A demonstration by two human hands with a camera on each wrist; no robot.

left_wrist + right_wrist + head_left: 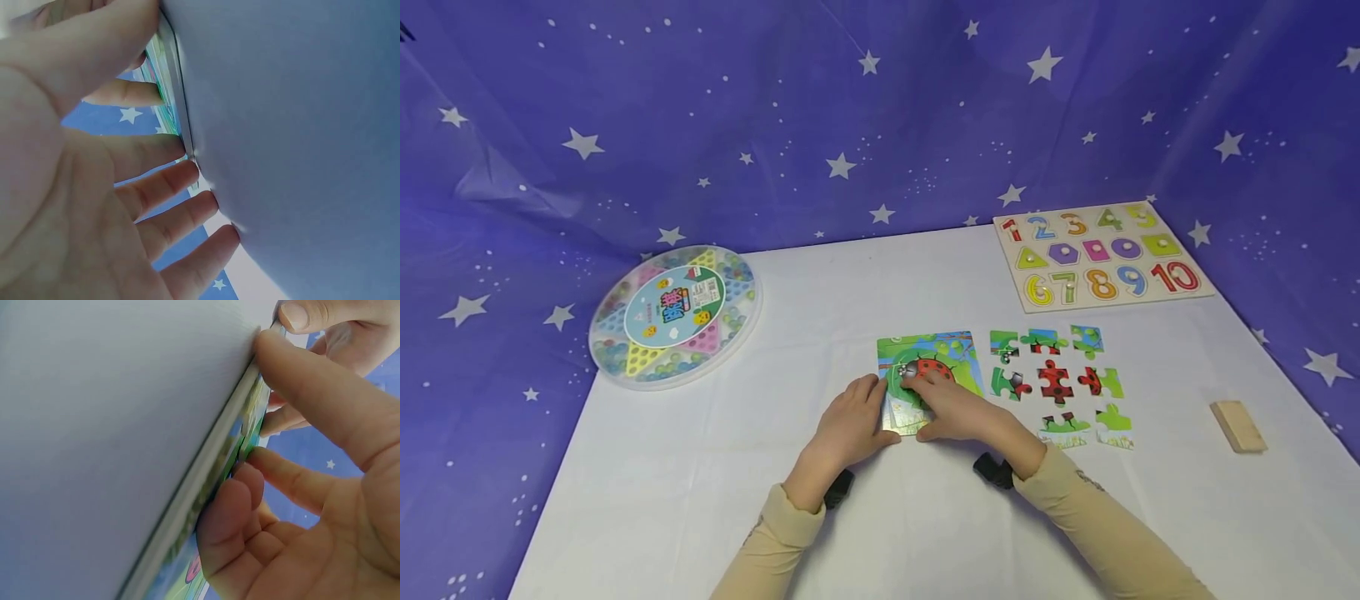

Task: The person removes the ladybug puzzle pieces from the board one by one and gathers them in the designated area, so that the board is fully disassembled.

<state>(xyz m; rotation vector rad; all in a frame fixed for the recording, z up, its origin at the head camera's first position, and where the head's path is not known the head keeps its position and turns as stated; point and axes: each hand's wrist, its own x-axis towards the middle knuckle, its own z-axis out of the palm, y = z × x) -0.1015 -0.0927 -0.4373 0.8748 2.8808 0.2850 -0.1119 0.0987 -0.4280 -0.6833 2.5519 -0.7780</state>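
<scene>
A square ladybug jigsaw board (pixel 934 342) lies flat on the table between both hands. Along its left edge are the fairly straight fingers of my left hand (pixel 847 422), its thumb by the near edge. My right hand (pixel 962 410) reaches over the board from the right. In the right wrist view, the right index fingertip (pixel 259 453) touches the printed surface, other fingers bend over it, and the thumb rests at the board's rim. Near the lower left corner, a pale grassy part (pixel 904 418) shows between the hands. Loose ladybug puzzle pieces (pixel 1055 382) lie in rows to the right.
At the back right lies a wooden number-and-shape puzzle (pixel 1028 307). A round Chinese checkers set (pixel 677 321) with marbles sits at the back left. Toward the right edge of the white-covered table (pixel 662 492) is a small wooden block (pixel 1237 426). A starry purple cloth (pixel 790 108) hangs behind.
</scene>
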